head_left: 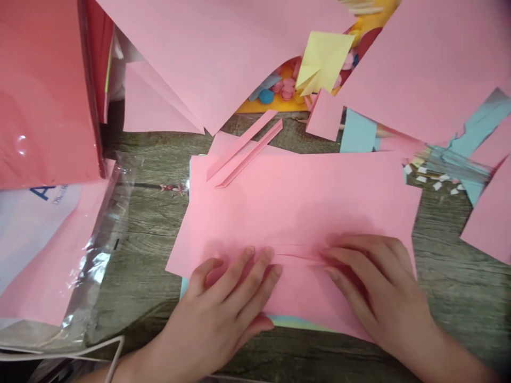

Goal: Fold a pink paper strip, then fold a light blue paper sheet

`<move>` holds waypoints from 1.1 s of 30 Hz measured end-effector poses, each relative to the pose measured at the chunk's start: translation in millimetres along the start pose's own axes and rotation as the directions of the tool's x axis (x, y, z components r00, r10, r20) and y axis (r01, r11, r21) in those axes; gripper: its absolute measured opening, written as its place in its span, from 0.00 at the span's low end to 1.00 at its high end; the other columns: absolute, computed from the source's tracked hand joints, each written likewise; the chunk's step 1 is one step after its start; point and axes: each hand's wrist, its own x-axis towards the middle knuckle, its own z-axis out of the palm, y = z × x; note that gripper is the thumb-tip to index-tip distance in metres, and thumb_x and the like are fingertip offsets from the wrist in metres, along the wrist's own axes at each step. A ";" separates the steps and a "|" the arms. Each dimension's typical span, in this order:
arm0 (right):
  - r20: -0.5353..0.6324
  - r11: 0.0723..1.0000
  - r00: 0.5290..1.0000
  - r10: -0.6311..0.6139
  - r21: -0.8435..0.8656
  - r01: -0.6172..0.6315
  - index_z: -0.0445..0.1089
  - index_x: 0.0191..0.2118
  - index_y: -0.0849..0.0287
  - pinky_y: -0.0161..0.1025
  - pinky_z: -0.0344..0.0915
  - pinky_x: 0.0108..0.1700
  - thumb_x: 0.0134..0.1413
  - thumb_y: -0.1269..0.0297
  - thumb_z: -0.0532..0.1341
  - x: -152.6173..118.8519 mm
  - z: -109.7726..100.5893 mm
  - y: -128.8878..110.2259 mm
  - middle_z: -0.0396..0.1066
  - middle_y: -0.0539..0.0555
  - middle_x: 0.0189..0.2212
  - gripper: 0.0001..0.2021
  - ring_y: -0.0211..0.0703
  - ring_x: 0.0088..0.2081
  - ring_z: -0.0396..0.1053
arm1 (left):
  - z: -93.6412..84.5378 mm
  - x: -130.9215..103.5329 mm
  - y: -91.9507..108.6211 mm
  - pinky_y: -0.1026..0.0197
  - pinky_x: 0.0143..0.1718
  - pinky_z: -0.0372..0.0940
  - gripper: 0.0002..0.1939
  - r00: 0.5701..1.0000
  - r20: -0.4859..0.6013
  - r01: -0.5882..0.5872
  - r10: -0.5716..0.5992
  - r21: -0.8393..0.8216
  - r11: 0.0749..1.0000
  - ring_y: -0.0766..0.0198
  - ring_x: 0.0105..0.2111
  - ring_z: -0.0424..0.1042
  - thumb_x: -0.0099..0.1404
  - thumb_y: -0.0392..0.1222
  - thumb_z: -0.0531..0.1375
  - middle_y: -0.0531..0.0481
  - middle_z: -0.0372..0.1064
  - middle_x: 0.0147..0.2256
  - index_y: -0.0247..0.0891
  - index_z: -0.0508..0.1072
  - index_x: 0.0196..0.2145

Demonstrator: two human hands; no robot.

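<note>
A narrow pink paper strip (297, 259) lies across the near half of a pile of pink paper sheets (307, 197). My left hand (227, 306) rests on the strip's left end and the sheet under it, fingers spread. At the other end, the fingers of my right hand (379, 287) are closed on the strip, with the fingertips partly hidden. Two folded pink strips (251, 151) lie slanting at the pile's upper left. Blue and green edges show from beneath the pink sheets.
Plastic-wrapped paper packs (43, 101) stand at the left on the wooden table (151, 229). A yellow paper piece (325, 61), a blue piece (357, 130) and large pink sheets (431, 64) lie at the back. White-tipped thin sticks (435, 178) are at right. A white cable (59, 355) runs front left.
</note>
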 end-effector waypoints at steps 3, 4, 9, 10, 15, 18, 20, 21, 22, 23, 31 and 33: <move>0.005 0.995 0.996 0.092 -0.035 -0.092 0.67 0.34 0.58 0.49 0.57 0.38 0.57 0.64 0.55 4.1 2.9 0.1 0.66 0.57 0.34 0.06 0.49 0.37 0.61 | 1.1 0.0 -3.4 0.52 0.47 0.52 0.27 1.000 -0.016 -0.027 0.027 0.016 1.000 0.57 0.58 0.53 0.66 0.56 0.48 0.53 0.48 0.62 0.45 0.57 0.59; 0.007 0.993 0.994 0.108 -0.043 -0.108 0.67 0.32 0.58 0.49 0.56 0.38 0.57 0.63 0.55 4.8 3.7 0.0 0.65 0.56 0.34 0.06 0.49 0.36 0.60 | 1.9 -0.3 -4.1 0.52 0.47 0.52 0.27 0.999 -0.019 -0.030 0.031 0.019 0.999 0.57 0.58 0.53 0.66 0.55 0.48 0.53 0.48 0.62 0.45 0.57 0.59; 0.005 0.991 0.993 0.116 -0.072 -0.116 0.67 0.31 0.58 0.48 0.53 0.37 0.57 0.63 0.55 5.9 5.5 -1.3 0.64 0.57 0.34 0.07 0.50 0.36 0.58 | 6.6 -2.0 -5.3 0.53 0.50 0.50 0.27 0.999 -0.038 -0.029 0.030 0.013 0.999 0.57 0.59 0.51 0.65 0.55 0.49 0.53 0.47 0.62 0.45 0.56 0.59; 0.002 0.990 0.993 0.114 -0.082 -0.113 0.66 0.30 0.58 0.47 0.53 0.37 0.57 0.63 0.55 6.0 5.7 -1.8 0.64 0.57 0.34 0.07 0.50 0.36 0.57 | 7.2 -2.2 -5.3 0.53 0.50 0.50 0.27 0.999 -0.042 -0.029 0.029 0.007 1.000 0.57 0.60 0.50 0.65 0.56 0.49 0.52 0.47 0.62 0.45 0.56 0.59; -0.008 0.986 0.994 0.105 -0.131 -0.105 0.66 0.29 0.58 0.46 0.52 0.36 0.56 0.62 0.55 6.9 6.8 -3.3 0.64 0.57 0.33 0.08 0.50 0.35 0.57 | 8.7 -3.0 -4.5 0.52 0.53 0.47 0.27 0.999 -0.037 -0.022 0.022 0.007 1.000 0.57 0.61 0.47 0.65 0.56 0.49 0.52 0.47 0.62 0.45 0.57 0.59; -0.011 0.984 0.995 0.099 -0.149 -0.099 0.65 0.28 0.58 0.46 0.52 0.36 0.57 0.62 0.55 7.6 6.8 -3.6 0.65 0.58 0.32 0.09 0.50 0.35 0.57 | 9.7 -3.9 -2.9 0.52 0.54 0.46 0.27 0.999 -0.040 -0.019 0.019 0.012 1.000 0.57 0.62 0.45 0.65 0.56 0.50 0.52 0.48 0.62 0.44 0.58 0.59; -0.012 0.983 0.995 0.096 -0.158 -0.096 0.65 0.28 0.58 0.46 0.52 0.36 0.57 0.62 0.55 8.1 6.5 -3.8 0.65 0.58 0.32 0.09 0.50 0.35 0.57 | 10.1 -4.3 -1.5 0.53 0.55 0.46 0.27 0.999 -0.036 -0.005 0.006 0.008 1.000 0.57 0.62 0.45 0.64 0.56 0.50 0.53 0.49 0.62 0.44 0.58 0.59; -0.012 0.982 0.996 0.093 -0.162 -0.094 0.65 0.28 0.58 0.46 0.52 0.36 0.57 0.62 0.55 8.3 6.4 -3.9 0.65 0.58 0.32 0.08 0.50 0.35 0.57 | 10.1 -4.4 -0.7 0.53 0.55 0.46 0.27 0.999 -0.033 0.002 -0.002 0.004 1.000 0.58 0.62 0.46 0.64 0.56 0.50 0.54 0.49 0.62 0.45 0.58 0.59; -0.011 0.982 0.996 0.092 -0.165 -0.093 0.65 0.28 0.58 0.46 0.52 0.36 0.56 0.63 0.55 8.5 6.2 -4.0 0.65 0.58 0.32 0.08 0.50 0.35 0.57 | 10.0 -4.3 0.1 0.53 0.54 0.47 0.28 0.999 -0.030 0.009 -0.009 0.000 1.000 0.58 0.62 0.46 0.64 0.56 0.51 0.54 0.50 0.61 0.45 0.58 0.59; -0.011 0.982 0.996 0.091 -0.168 -0.091 0.65 0.28 0.58 0.46 0.52 0.36 0.56 0.63 0.55 8.7 6.1 -4.1 0.65 0.58 0.32 0.08 0.50 0.35 0.57 | 9.8 -4.2 0.8 0.53 0.54 0.47 0.28 1.000 -0.026 0.015 -0.015 -0.001 1.000 0.58 0.62 0.46 0.64 0.56 0.51 0.54 0.51 0.61 0.45 0.57 0.59; -0.015 0.981 0.996 0.087 -0.170 -0.089 0.65 0.29 0.58 0.46 0.52 0.35 0.56 0.63 0.55 8.6 6.1 -4.6 0.66 0.58 0.32 0.07 0.50 0.35 0.57 | 7.8 -2.8 3.0 0.53 0.52 0.49 0.29 0.999 -0.009 0.041 -0.041 -0.020 0.999 0.58 0.61 0.48 0.64 0.57 0.50 0.53 0.51 0.61 0.44 0.57 0.59; -0.016 0.981 0.996 0.087 -0.175 -0.088 0.65 0.29 0.58 0.46 0.52 0.35 0.56 0.63 0.55 8.5 6.2 -4.6 0.65 0.58 0.32 0.07 0.50 0.35 0.57 | 7.7 -2.7 3.6 0.52 0.52 0.48 0.29 0.999 -0.003 0.047 -0.048 -0.025 0.999 0.59 0.61 0.48 0.64 0.58 0.49 0.54 0.49 0.61 0.44 0.57 0.59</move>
